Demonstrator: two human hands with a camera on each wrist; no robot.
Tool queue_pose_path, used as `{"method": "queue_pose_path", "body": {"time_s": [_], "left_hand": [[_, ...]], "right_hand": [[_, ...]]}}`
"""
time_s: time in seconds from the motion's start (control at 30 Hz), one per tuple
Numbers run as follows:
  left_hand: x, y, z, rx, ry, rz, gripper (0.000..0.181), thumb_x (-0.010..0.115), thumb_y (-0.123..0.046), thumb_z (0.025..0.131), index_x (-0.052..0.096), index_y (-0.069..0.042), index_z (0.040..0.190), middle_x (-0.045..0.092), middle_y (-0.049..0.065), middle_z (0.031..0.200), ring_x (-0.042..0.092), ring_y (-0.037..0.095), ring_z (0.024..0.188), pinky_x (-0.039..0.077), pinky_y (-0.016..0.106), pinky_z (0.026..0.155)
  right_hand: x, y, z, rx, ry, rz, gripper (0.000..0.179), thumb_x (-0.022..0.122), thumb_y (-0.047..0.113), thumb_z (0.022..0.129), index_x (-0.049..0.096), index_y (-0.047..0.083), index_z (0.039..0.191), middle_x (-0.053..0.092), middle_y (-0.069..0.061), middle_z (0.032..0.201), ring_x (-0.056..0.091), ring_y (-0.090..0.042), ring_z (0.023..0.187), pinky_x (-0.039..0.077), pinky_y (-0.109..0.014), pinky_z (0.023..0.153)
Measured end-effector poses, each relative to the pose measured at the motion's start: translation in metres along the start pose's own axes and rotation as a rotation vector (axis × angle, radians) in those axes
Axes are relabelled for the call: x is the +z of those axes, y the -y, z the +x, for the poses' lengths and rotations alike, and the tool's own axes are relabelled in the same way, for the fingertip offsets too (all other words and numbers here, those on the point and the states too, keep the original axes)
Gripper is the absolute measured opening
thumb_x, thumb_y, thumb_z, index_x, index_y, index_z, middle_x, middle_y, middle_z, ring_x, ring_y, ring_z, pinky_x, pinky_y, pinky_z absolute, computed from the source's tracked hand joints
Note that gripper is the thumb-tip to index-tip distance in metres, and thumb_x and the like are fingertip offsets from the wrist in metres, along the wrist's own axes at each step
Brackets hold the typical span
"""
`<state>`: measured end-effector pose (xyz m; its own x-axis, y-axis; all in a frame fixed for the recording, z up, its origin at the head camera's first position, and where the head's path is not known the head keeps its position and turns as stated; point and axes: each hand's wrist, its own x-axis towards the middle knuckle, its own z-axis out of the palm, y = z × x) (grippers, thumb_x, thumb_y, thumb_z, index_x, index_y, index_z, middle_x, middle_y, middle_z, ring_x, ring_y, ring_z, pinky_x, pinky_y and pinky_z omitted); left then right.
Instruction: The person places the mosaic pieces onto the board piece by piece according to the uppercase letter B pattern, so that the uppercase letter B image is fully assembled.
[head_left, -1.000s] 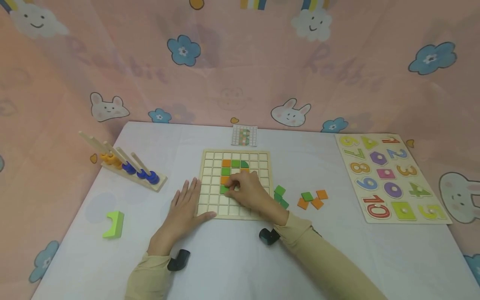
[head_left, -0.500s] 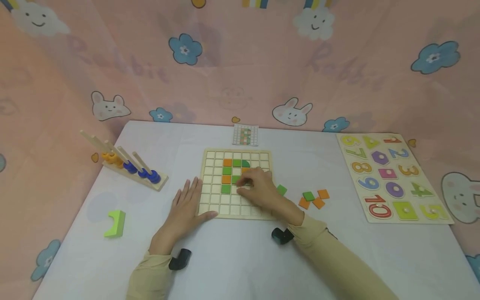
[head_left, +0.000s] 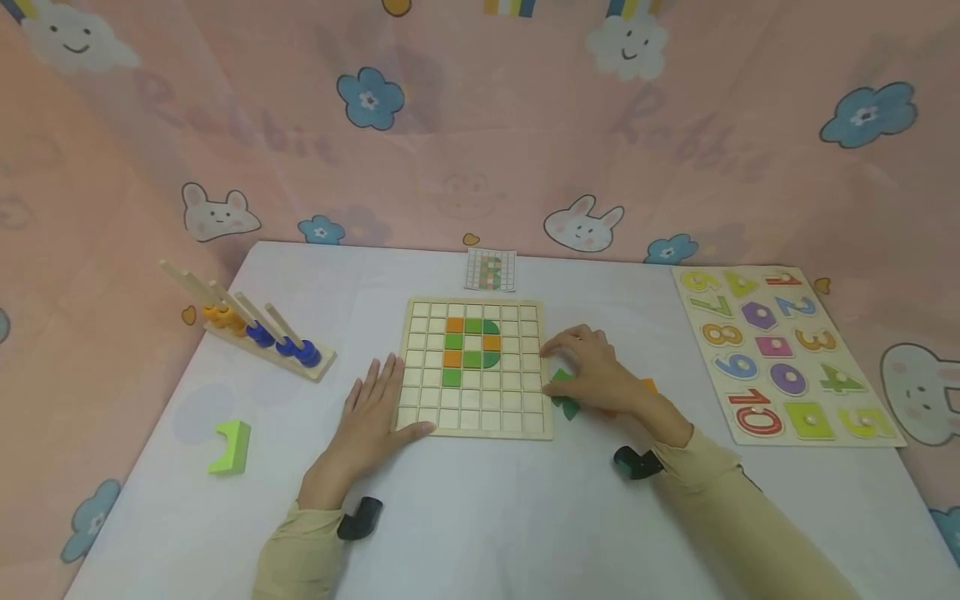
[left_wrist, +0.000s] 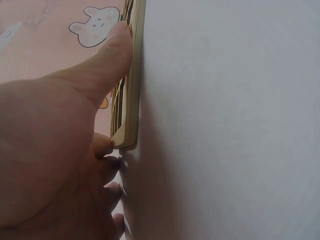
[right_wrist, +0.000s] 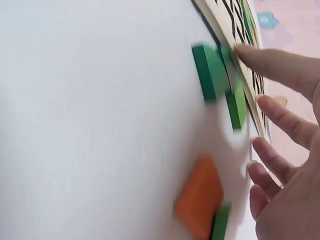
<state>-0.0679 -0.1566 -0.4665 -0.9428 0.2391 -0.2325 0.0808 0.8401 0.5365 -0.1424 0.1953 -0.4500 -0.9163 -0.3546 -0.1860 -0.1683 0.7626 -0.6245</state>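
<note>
A wooden grid board holds orange tiles and green square tiles, plus dark green quarter-round tiles, forming a P-like outline. My left hand rests at the board's left side, fingers straight; its thumb lies on the near edge. Just off the right edge, my right hand hovers with fingers spread and nothing between them. Below its thumb and index lie loose green pieces. In the right wrist view an orange tile lies nearby, others partly hidden by the hand.
A small pattern card lies behind the board. To the left stand a peg stacker with orange and blue rings and a lime green block. A number and shape puzzle board lies at the right.
My right hand has left the grid and moved right, over the loose green pieces, its fingers spreading apart. A green square and a quarter-round tile now show where it was. The left hand stays put.
</note>
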Motion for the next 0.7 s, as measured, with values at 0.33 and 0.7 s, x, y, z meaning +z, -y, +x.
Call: {"method": "queue_pose_path", "body": {"time_s": [0.33, 0.7], "left_hand": [[0.002, 0.001, 0.001, 0.008, 0.002, -0.002, 0.108, 0.072, -0.047, 0.099, 0.003, -0.002, 0.17, -0.002, 0.016, 0.179, -0.008, 0.04, 0.166, -0.002, 0.063, 0.133], [0.001, 0.002, 0.002, 0.001, 0.02, 0.01, 0.109, 0.07, -0.049, 0.1, 0.001, -0.002, 0.17, -0.003, 0.015, 0.179, -0.01, 0.039, 0.166, -0.004, 0.062, 0.133]], "right_hand": [[-0.044, -0.038, -0.035, 0.064, 0.085, -0.089, 0.069, 0.096, 0.033, 0.077, 0.066, 0.018, 0.136, 0.036, -0.029, 0.156, 0.031, -0.053, 0.134, 0.036, -0.077, 0.104], [-0.059, -0.06, -0.061, 0.026, 0.126, -0.02, 0.071, 0.094, 0.007, 0.077, 0.062, 0.014, 0.14, 0.044, -0.029, 0.137, 0.044, -0.046, 0.12, 0.053, -0.065, 0.099]]}}
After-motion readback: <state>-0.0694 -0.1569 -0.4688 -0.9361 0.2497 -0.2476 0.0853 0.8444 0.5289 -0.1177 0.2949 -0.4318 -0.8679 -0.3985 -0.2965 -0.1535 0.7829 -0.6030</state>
